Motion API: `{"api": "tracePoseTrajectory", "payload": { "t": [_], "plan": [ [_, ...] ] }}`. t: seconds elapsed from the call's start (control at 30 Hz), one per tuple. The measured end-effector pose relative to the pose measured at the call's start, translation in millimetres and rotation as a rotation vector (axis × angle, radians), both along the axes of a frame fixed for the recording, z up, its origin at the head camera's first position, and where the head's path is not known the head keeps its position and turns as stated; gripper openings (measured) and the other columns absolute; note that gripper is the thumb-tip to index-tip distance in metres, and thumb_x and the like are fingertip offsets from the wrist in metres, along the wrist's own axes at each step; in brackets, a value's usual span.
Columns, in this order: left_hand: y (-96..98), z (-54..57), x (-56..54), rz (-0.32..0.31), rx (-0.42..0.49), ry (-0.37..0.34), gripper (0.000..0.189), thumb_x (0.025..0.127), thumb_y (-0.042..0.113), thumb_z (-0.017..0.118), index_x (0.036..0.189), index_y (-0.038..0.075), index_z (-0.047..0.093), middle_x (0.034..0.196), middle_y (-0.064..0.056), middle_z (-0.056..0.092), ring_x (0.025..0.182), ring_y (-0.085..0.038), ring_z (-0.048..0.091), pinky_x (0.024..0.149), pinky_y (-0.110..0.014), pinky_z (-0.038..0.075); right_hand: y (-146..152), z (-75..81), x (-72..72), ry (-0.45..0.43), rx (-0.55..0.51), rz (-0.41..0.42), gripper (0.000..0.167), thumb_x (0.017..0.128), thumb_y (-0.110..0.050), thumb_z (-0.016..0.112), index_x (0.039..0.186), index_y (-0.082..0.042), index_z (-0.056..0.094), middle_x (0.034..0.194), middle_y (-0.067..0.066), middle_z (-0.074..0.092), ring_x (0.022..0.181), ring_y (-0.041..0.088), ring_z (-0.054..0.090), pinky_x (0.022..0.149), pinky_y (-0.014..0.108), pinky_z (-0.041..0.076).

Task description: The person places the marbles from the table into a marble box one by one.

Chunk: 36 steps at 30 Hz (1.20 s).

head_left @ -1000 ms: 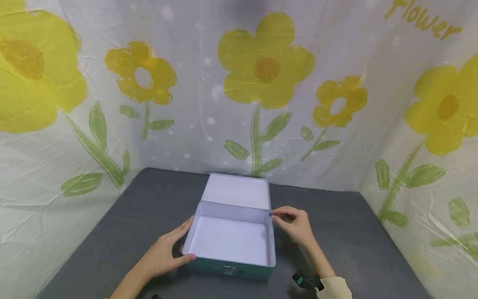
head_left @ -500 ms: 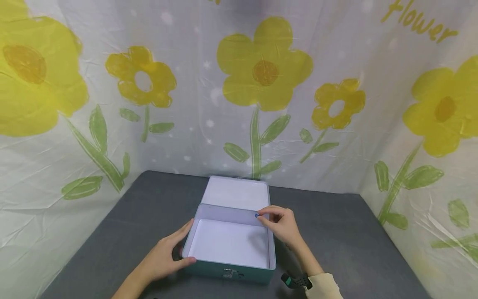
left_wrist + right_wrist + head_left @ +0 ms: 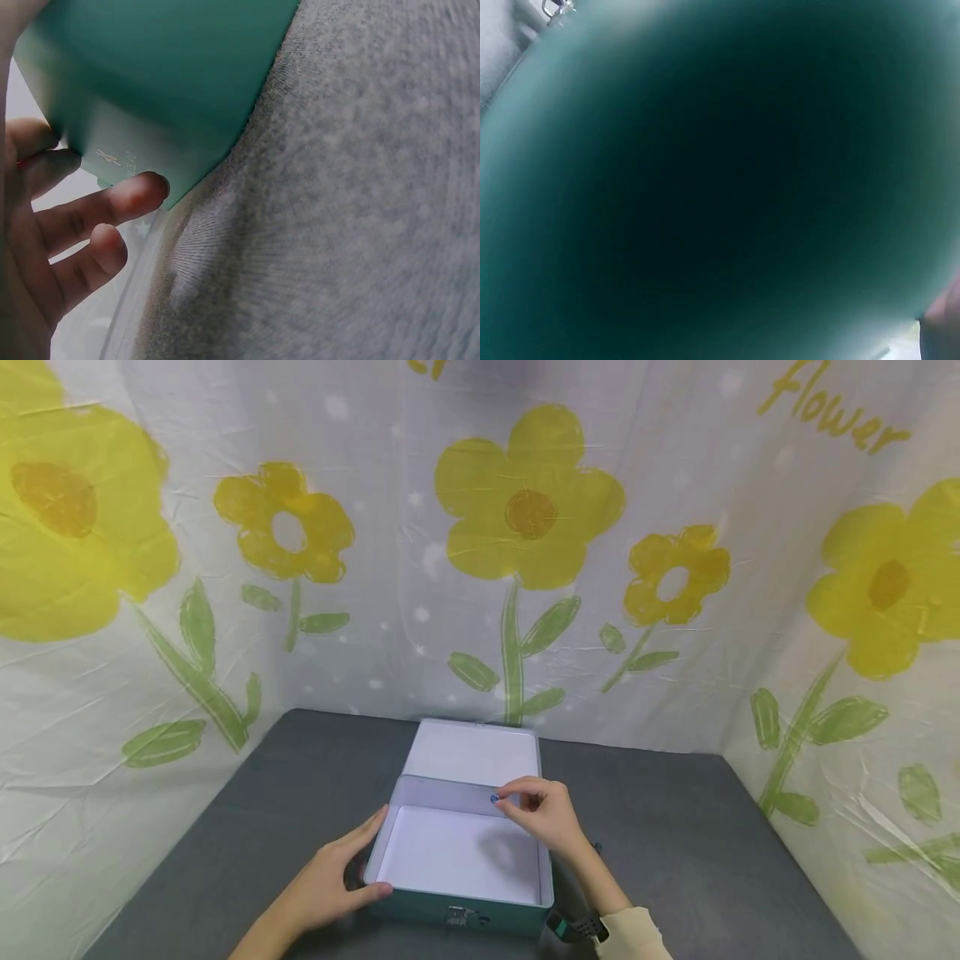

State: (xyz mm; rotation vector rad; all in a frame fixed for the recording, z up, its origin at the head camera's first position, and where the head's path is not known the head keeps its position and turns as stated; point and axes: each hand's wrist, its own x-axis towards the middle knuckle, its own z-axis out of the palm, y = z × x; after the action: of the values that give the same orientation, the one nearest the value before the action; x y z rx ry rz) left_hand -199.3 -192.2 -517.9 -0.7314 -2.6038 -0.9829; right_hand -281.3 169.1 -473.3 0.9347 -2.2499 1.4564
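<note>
An open green tin box point(image 3: 468, 903) with a white inside stands on the dark table, its lid point(image 3: 474, 752) folded back. My left hand point(image 3: 326, 868) holds the box at its left side, thumb at the front left corner and fingers along the rim. In the left wrist view, fingers point(image 3: 139, 196) lie against or near the green wall. Over the box's back right part, my right hand point(image 3: 546, 814) pinches a small blue roundish thing point(image 3: 494, 798), too small to name, between thumb and index finger. The right wrist view is mostly filled by the blurred green box wall point(image 3: 720, 187).
A metal clasp point(image 3: 457, 913) sits on the box's front. Right of the box, a small dark thing point(image 3: 597, 847) shows behind my right forearm. Past the grey table point(image 3: 660, 827) hangs a white curtain point(image 3: 390, 635) with yellow flowers.
My right hand has moved left with the small blue thing, from the box's right rim to above its inside. The left hand has stayed on the box.
</note>
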Motion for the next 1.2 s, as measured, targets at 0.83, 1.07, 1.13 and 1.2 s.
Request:
{"api": "tracePoseTrajectory", "payload": {
  "t": [0.83, 1.07, 1.13, 1.2],
  "plan": [
    [-2.4, -4.9, -2.5, -0.003, -0.003, -0.002, 0.101, 0.085, 0.052, 0.086, 0.166, 0.015, 0.038, 0.163, -0.016, 0.047, 0.142, -0.04, 0.055, 0.104, -0.064, 0.053, -17.0, 4.5, 0.9, 0.105, 0.184, 0.034, 0.014, 0.088, -0.001, 0.083, 0.099, -0.011, 0.084, 0.09, 0.004, 0.08, 0.057, -0.004, 0.04, 0.05, 0.017, 0.036],
    [-2.1, -4.5, -2.2, -0.007, 0.002, -0.004, 0.1, 0.085, 0.049, 0.087, 0.166, 0.016, 0.038, 0.163, -0.015, 0.047, 0.141, -0.04, 0.055, 0.105, -0.062, 0.053, -24.8, 5.2, 9.7, 0.192, 0.354, 0.051, 0.013, 0.087, -0.002, 0.085, 0.097, -0.01, 0.084, 0.091, -0.001, 0.08, 0.059, -0.008, 0.037, 0.052, 0.014, 0.038],
    [-2.4, -3.8, -2.1, -0.007, 0.004, 0.0, 0.1, 0.085, 0.049, 0.087, 0.166, 0.015, 0.038, 0.163, -0.015, 0.048, 0.141, -0.04, 0.055, 0.105, -0.062, 0.053, -28.5, 7.9, 13.8, 0.184, 0.382, 0.065, 0.012, 0.087, -0.002, 0.085, 0.097, -0.01, 0.084, 0.092, -0.001, 0.08, 0.06, -0.007, 0.037, 0.053, 0.013, 0.038],
    [-2.7, -3.2, -2.4, -0.004, 0.004, 0.001, 0.1, 0.085, 0.05, 0.087, 0.166, 0.015, 0.039, 0.162, -0.016, 0.048, 0.141, -0.04, 0.055, 0.104, -0.063, 0.053, -32.3, 9.7, 17.6, 0.169, 0.402, 0.079, 0.011, 0.089, -0.002, 0.083, 0.096, -0.009, 0.084, 0.093, 0.0, 0.08, 0.06, -0.007, 0.037, 0.053, 0.013, 0.038]
  ]
}}
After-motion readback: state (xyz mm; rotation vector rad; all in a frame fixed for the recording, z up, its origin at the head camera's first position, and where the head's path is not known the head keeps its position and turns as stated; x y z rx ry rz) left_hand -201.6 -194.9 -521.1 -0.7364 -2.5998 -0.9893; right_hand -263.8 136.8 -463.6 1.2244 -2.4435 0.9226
